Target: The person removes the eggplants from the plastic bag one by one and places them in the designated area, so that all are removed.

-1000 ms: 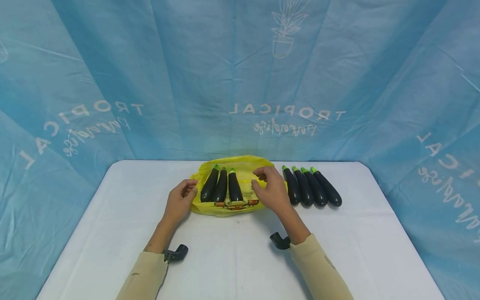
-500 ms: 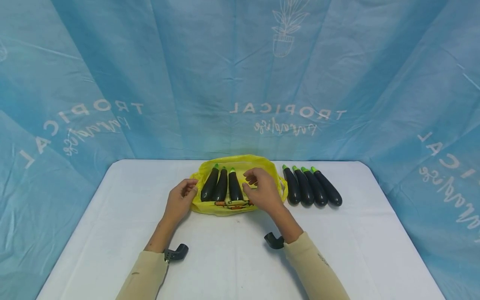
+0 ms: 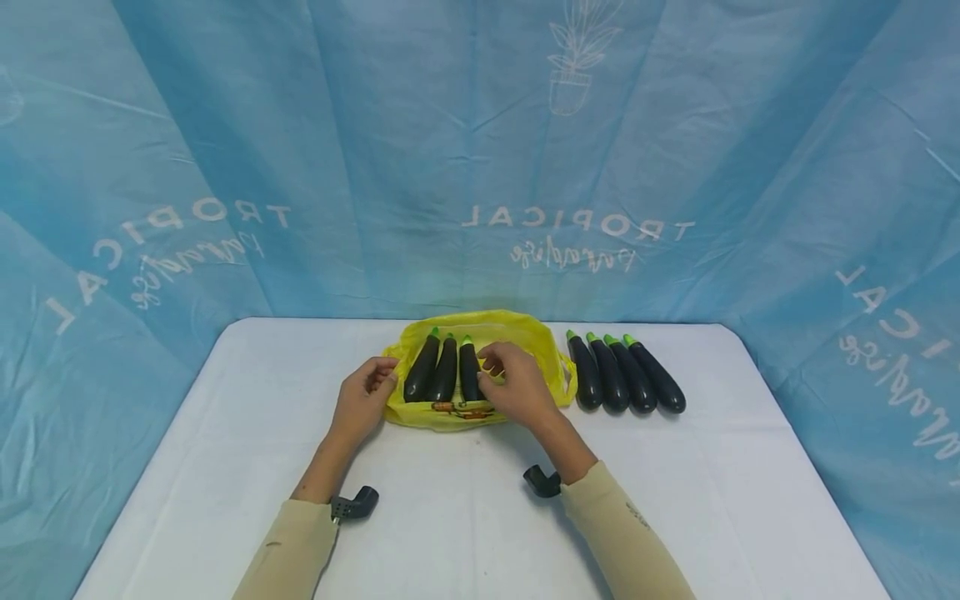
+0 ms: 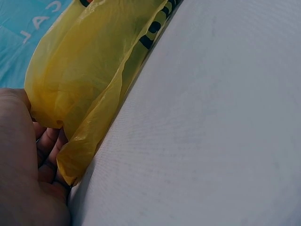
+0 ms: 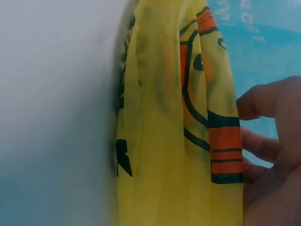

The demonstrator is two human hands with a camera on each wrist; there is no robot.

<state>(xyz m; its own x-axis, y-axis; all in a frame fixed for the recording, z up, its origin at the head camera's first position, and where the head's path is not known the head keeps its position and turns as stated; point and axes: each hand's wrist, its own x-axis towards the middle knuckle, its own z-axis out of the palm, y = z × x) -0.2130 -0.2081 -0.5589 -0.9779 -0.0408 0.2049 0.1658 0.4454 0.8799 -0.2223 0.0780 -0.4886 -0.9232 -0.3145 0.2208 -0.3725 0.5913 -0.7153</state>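
A yellow plastic bag (image 3: 517, 323) lies mouth-up on the white table, with three dark eggplants (image 3: 444, 375) side by side in its left half. My left hand (image 3: 362, 402) pinches the bag's left edge; the left wrist view shows its fingers curled at the gathered plastic (image 4: 82, 80). Over the bag's opening, my right hand (image 3: 519, 387) has its thumb and fingers apart, right at the side of the rightmost bagged eggplant (image 3: 468, 375) and partly overlapping it. In the right wrist view, the bag's printed front (image 5: 160, 141) hides the fingertips.
Several more eggplants (image 3: 626, 377) lie in a slanted row just right of the bag, green stems pointing away. A bag handle loop (image 3: 570, 379) sticks out beside them. A blue printed curtain (image 3: 375, 167) hangs behind the white table (image 3: 450, 517).
My right hand has moved left across the bag's opening, up to the rightmost bagged eggplant. The left hand has kept its place at the bag's left edge.
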